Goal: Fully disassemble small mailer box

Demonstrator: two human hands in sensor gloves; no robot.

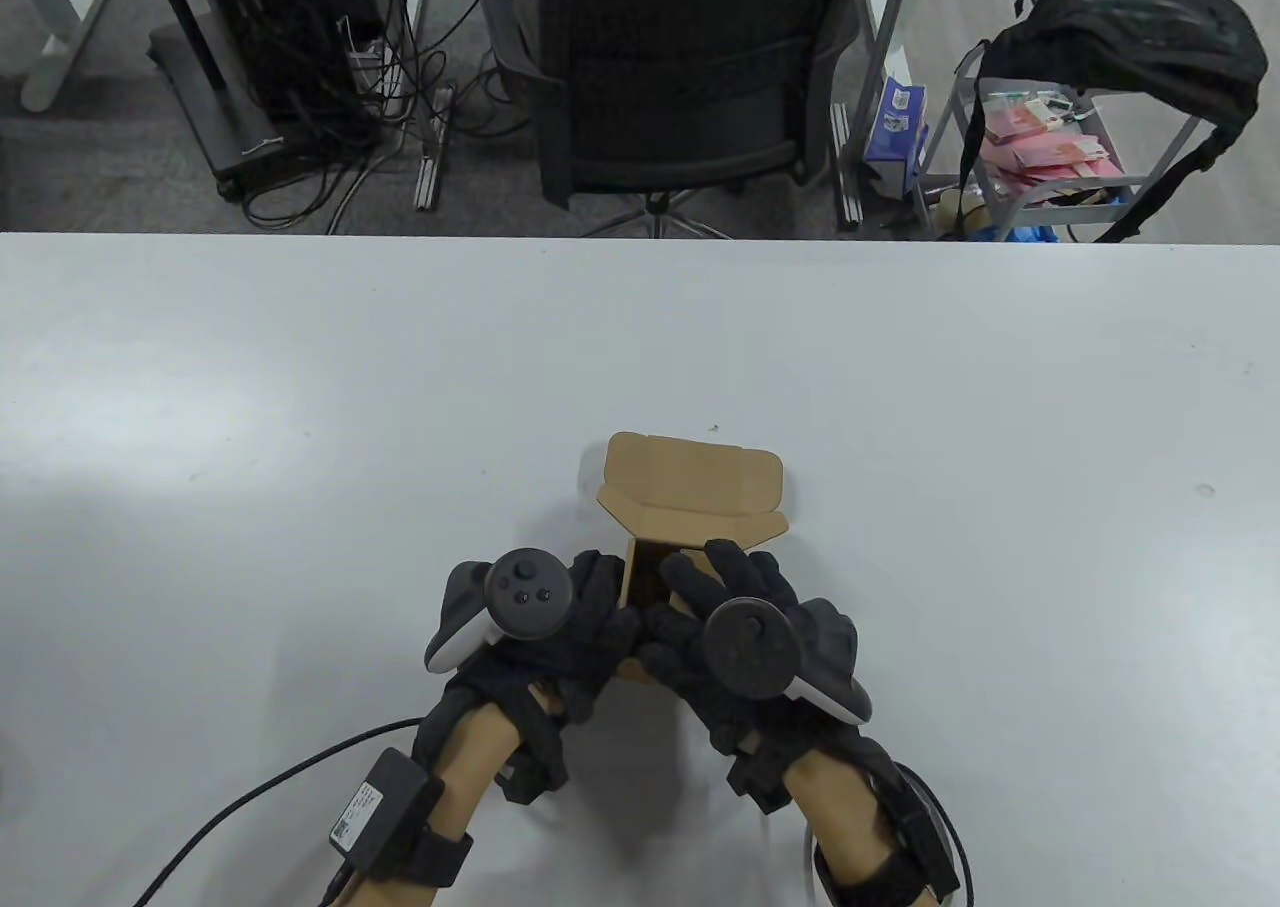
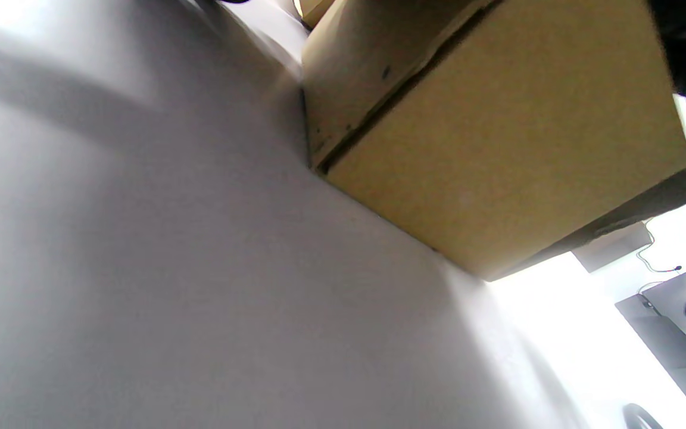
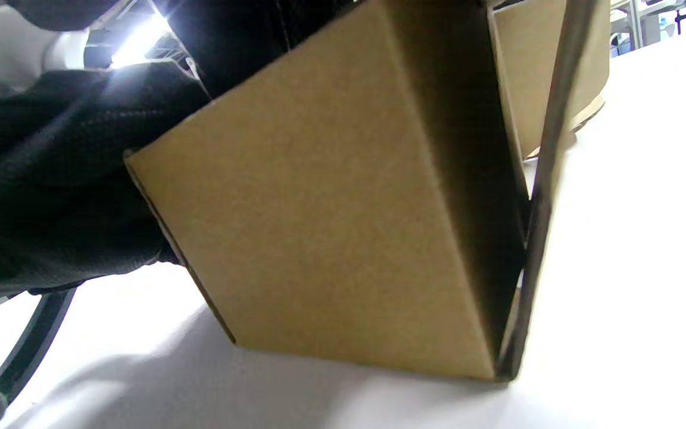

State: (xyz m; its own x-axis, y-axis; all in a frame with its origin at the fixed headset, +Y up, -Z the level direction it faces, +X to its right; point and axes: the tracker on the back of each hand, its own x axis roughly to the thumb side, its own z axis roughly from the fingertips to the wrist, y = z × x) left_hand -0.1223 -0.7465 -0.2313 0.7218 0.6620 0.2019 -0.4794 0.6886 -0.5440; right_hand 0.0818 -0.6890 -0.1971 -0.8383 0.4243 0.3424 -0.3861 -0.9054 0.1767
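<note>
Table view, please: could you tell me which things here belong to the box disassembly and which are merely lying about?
Part of the job:
- small mailer box, lid open
- left hand, holding the box
- right hand, holding the box
- white table under it

Just lying about:
- black office chair
- black bag on a metal cart
- floor cables

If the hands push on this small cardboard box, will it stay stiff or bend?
The mailer box probably bends easily: its lid is open and the thin walls look single-layered. It seems light, so it may slide on the smooth table.
</note>
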